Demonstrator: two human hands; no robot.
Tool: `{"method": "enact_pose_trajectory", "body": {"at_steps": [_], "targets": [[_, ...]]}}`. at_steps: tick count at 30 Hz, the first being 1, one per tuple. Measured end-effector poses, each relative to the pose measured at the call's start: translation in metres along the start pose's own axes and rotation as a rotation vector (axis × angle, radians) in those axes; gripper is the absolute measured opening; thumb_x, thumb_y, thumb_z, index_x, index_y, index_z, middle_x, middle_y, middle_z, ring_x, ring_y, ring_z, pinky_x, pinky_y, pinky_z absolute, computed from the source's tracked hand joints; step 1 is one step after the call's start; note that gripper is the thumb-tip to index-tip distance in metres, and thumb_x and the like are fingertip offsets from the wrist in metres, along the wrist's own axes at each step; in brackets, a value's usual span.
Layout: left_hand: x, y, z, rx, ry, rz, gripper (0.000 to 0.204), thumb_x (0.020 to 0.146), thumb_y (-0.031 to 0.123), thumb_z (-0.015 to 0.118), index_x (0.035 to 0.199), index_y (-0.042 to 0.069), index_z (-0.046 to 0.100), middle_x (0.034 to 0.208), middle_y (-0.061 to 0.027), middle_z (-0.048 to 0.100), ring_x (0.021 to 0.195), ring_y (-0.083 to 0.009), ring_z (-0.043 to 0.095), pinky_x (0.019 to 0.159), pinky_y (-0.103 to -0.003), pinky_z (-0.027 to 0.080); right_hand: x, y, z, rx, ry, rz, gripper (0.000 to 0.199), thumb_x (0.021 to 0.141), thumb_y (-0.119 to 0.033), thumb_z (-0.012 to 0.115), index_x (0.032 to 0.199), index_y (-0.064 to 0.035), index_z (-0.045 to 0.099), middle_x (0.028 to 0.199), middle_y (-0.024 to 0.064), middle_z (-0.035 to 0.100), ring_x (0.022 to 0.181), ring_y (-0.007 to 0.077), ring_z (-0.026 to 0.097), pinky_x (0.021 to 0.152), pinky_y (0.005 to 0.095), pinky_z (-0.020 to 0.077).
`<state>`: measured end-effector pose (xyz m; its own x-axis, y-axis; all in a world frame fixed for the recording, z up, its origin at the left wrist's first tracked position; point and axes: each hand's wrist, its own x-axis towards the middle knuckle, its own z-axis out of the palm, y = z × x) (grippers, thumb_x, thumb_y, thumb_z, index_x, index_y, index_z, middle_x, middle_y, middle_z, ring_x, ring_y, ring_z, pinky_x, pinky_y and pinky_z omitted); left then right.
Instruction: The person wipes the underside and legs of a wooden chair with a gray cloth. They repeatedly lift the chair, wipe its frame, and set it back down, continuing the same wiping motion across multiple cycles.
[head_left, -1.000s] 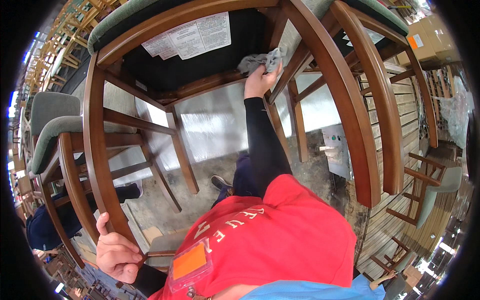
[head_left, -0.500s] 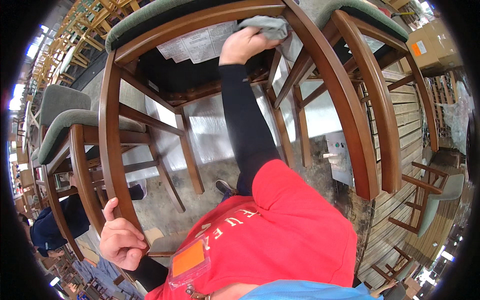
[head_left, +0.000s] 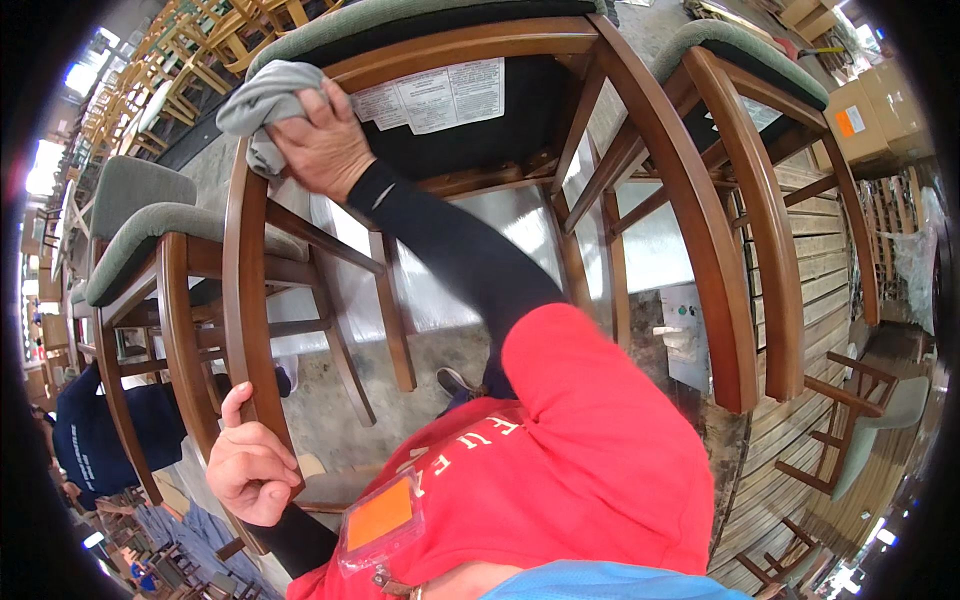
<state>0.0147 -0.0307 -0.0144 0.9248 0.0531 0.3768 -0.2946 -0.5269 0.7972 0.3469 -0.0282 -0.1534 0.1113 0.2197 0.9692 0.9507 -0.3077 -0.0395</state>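
Observation:
A brown wooden chair [head_left: 700,230] with a green padded seat is tipped up in front of me, its underside facing me. My right hand [head_left: 325,150] presses a grey cloth [head_left: 262,100] against the top left corner of the chair frame. My left hand [head_left: 250,470] grips the left leg [head_left: 243,300] of the same chair near its lower end. A paper label [head_left: 435,95] is stuck on the black underside of the seat.
More chairs with green seats [head_left: 150,225] stand to the left and a further one [head_left: 760,60] to the right. A person in dark blue [head_left: 110,430] crouches at lower left. Cardboard boxes [head_left: 865,110] are at upper right. Wooden slats [head_left: 800,440] lie on the right.
My right hand has swept the grey cloth leftward along the seat frame, from the right side to the top left corner. My left hand has stayed on the chair leg.

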Motion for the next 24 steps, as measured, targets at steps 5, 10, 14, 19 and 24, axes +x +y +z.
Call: {"method": "enact_pose_trajectory", "body": {"at_steps": [5,10,14,19,24], "targets": [[0.003,0.001,0.003,-0.038,-0.020,0.003,0.016,0.078,0.017,0.068,0.066,0.010,0.060,0.050,0.0024,0.057,0.048,-0.0137,0.058,0.115,-0.052,0.026,-0.036,0.124,-0.071,-0.291,-0.027,0.032,0.050,0.072,-0.023,0.066,0.122,-0.0197,0.069,0.106,0.0066,0.057,0.112,0.0300,0.049,0.108,0.0607,0.0294],[0.006,-0.002,0.005,-0.033,-0.031,0.043,0.016,0.075,0.016,0.068,0.065,0.008,0.058,0.051,0.0021,0.058,0.048,-0.0133,0.056,0.115,-0.051,0.026,-0.036,0.155,-0.119,-0.378,0.255,0.376,0.069,0.069,-0.013,0.063,0.138,-0.0065,0.055,0.146,0.0138,0.042,0.133,0.0385,0.040,0.112,0.0656,0.0210],[0.011,-0.002,0.006,-0.055,-0.020,0.041,0.017,0.075,0.017,0.069,0.064,0.008,0.060,0.052,0.0023,0.058,0.048,-0.0133,0.056,0.115,-0.052,0.026,-0.035,0.081,-0.032,-0.332,0.036,0.168,0.053,0.078,-0.019,0.062,0.131,-0.0167,0.063,0.151,0.0040,0.041,0.135,0.0352,0.039,0.110,0.0654,0.0237],[0.001,0.001,0.005,-0.046,0.042,-0.013,0.021,0.078,0.022,0.072,0.065,0.008,0.063,0.053,0.0023,0.059,0.048,-0.0134,0.056,0.114,-0.053,0.026,-0.007,0.038,0.000,-0.256,-0.087,-0.159,0.056,0.078,-0.022,0.066,0.133,-0.0325,0.063,0.142,-0.0087,0.051,0.136,0.0319,0.036,0.114,0.0566,0.0208],[0.003,-0.004,0.006,-0.078,0.010,0.022,0.028,0.080,0.029,0.077,0.065,0.009,0.064,0.053,0.0028,0.057,0.049,-0.0137,0.057,0.113,-0.055,0.026,-0.033,-0.003,0.027,0.342,0.019,0.196,0.048,0.082,-0.017,0.065,0.130,-0.0161,0.064,0.142,-0.0020,0.053,0.132,0.0336,0.043,0.113,0.0553,0.0273]]}}
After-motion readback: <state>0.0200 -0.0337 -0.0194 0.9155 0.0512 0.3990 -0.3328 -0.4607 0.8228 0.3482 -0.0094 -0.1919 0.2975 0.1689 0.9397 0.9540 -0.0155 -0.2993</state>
